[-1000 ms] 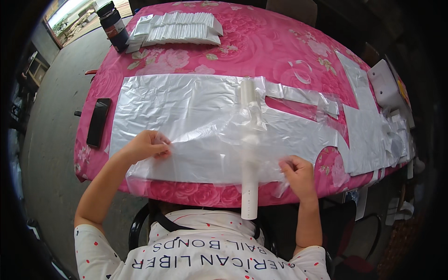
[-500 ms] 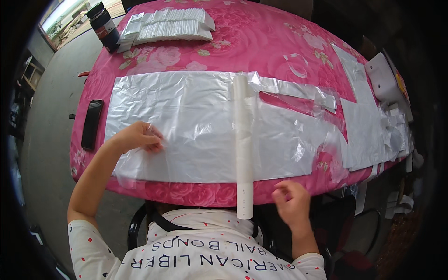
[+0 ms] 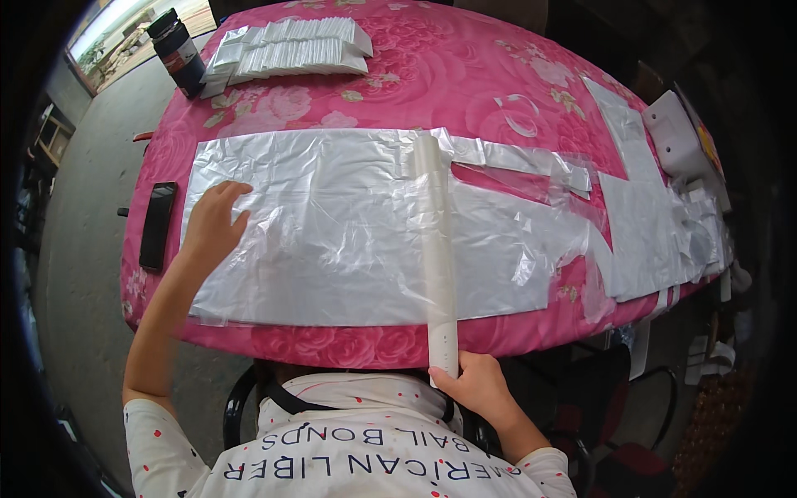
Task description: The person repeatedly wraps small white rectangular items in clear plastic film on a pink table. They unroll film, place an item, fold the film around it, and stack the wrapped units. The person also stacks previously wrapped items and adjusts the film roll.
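A stack of thin white plastic bags (image 3: 349, 282) lies flat across the middle of the table, with handle strips at its right end. Over it, running from far to near, rests a long pale tube (image 3: 433, 241); its near end sticks out past the table edge. My right hand (image 3: 475, 383) is closed round that near end. On the left part of the bags is my left hand (image 3: 217, 217), fingers apart and holding nothing; whether it touches the plastic I cannot tell.
A pink flowered cloth (image 3: 465, 75) covers the table. Folded white bags (image 3: 290, 50) and a dark jar (image 3: 178, 56) stand at the far left, a black phone (image 3: 158, 226) at the left edge. More white bags (image 3: 639, 232) and a white container (image 3: 674, 137) are at the right.
My right hand has moved left and taken hold of the tube's near end, which has shifted slightly right. My left hand has moved farther away over the bags and opened.
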Demonstrator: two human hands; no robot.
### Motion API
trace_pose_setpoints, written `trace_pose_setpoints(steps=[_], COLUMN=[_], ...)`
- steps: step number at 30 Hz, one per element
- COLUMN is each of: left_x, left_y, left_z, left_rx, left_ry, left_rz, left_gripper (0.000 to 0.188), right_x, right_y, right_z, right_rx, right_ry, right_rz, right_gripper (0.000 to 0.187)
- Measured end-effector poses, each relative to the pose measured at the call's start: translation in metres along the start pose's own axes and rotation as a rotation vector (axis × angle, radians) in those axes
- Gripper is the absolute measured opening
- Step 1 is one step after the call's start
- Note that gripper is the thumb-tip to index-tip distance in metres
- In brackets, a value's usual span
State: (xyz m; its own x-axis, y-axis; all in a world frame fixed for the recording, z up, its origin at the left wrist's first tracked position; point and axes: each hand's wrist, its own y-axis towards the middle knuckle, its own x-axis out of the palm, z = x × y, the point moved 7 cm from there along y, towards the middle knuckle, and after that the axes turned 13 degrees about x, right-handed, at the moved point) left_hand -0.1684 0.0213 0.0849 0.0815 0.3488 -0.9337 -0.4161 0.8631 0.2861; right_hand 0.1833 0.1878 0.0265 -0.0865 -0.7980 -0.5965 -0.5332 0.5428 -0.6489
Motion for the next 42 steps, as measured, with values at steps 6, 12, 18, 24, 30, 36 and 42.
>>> trace_pose_setpoints(steps=[6, 12, 18, 24, 30, 36, 42], left_x=[0.068, 0.126, 0.137, 0.139, 0.136, 0.133, 0.133], left_y=[0.028, 0.038, 0.034, 0.035, 0.036, 0.034, 0.037], left_z=[0.156, 0.185, 0.191, 0.191, 0.193, 0.191, 0.195], left_rx=[0.352, 0.327, 0.389, 0.408, 0.421, 0.401, 0.415], left_ry=[-0.537, -0.419, -0.161, -0.131, -0.135, -0.145, -0.16], left_rz=[0.059, -0.027, -0.077, -0.033, -0.089, -0.095, -0.074], left_gripper=[0.045, 0.06, 0.063, 0.063, 0.062, 0.064, 0.063], right_x=[0.007, 0.009, -0.023, -0.078, -0.096, -0.158, -0.304], right_y=[-0.002, -0.001, 0.039, 0.149, 0.223, 0.275, 0.226], right_z=[0.001, 0.009, -0.026, -0.095, -0.119, -0.091, -0.031], right_rx=[0.029, 0.04, -0.156, -0.09, -0.101, -0.363, -0.569], right_ry=[0.037, -0.034, -0.147, -0.026, 1.049, 1.837, 1.916], right_rz=[-0.062, -0.159, -0.106, 0.027, -0.197, -0.325, 0.157], right_gripper=[0.039, 0.045, 0.057, 0.062, 0.04, 0.019, 0.033])
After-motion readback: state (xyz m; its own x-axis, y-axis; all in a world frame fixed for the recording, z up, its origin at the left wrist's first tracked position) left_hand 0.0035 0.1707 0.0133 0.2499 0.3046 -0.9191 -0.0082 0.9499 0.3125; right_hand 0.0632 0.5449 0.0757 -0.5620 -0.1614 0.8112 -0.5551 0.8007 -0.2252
